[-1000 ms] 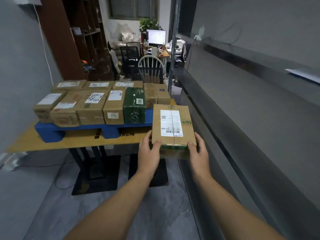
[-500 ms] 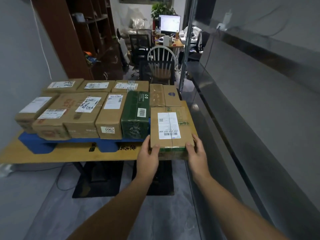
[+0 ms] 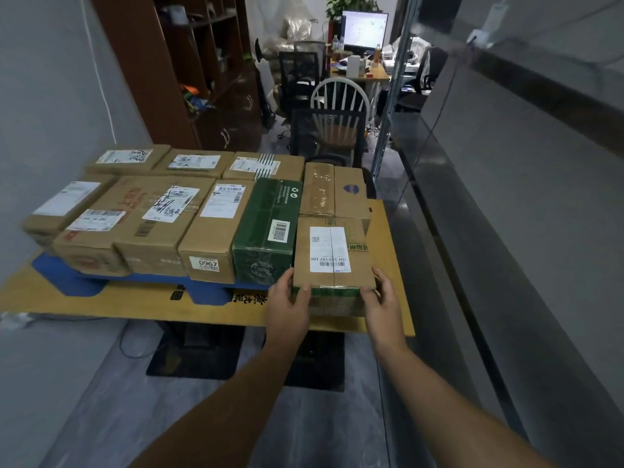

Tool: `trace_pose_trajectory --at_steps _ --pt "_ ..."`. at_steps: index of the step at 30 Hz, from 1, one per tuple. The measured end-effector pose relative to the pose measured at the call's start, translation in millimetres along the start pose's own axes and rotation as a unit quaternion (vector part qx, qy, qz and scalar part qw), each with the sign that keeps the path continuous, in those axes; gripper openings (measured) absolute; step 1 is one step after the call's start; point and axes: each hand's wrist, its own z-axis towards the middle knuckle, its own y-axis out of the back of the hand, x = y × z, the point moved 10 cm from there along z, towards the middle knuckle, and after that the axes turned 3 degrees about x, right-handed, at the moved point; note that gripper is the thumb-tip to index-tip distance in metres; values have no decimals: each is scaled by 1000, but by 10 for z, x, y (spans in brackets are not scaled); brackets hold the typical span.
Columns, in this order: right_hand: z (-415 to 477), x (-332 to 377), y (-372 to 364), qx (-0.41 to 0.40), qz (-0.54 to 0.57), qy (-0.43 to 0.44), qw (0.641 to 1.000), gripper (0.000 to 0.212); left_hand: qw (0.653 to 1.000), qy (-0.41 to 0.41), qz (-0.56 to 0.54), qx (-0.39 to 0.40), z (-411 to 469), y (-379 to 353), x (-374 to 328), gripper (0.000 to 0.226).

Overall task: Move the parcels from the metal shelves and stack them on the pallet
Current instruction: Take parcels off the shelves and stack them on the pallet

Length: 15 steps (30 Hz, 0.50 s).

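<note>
A brown cardboard parcel point(image 3: 332, 251) with a white label and a green band sits at the pallet's front right corner, beside a green parcel point(image 3: 266, 231). My left hand point(image 3: 287, 300) grips its near left corner and my right hand point(image 3: 383, 300) grips its near right corner. The blue pallet point(image 3: 67, 278) lies on a flat cardboard sheet point(image 3: 101, 304) on a table. Several other brown parcels fill it in two rows, among them one marked 0967 point(image 3: 216, 236). Whether the held parcel rests fully on the pallet is hidden.
A long grey metal shelf point(image 3: 506, 197) runs along the right side. Behind the table stand a white spindle chair point(image 3: 339, 106), a black chair point(image 3: 299, 74) and a brown cabinet point(image 3: 202, 72). A desk with a monitor point(image 3: 366, 30) is further back. Grey wall on the left.
I have come closer to the table and carried the parcel forward and down. It has gone from mid-air in front of the table to the pallet's front right corner beside the green parcel.
</note>
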Motion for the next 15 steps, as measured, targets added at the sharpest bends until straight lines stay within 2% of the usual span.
trace_pose_trajectory --at_steps 3,15 --pt "67 -54 -26 0 0 -5 1000 46 1000 7 7 3 80 8 32 45" --pt "145 -178 -153 -7 -7 -22 1000 50 999 25 40 1 257 37 132 44"
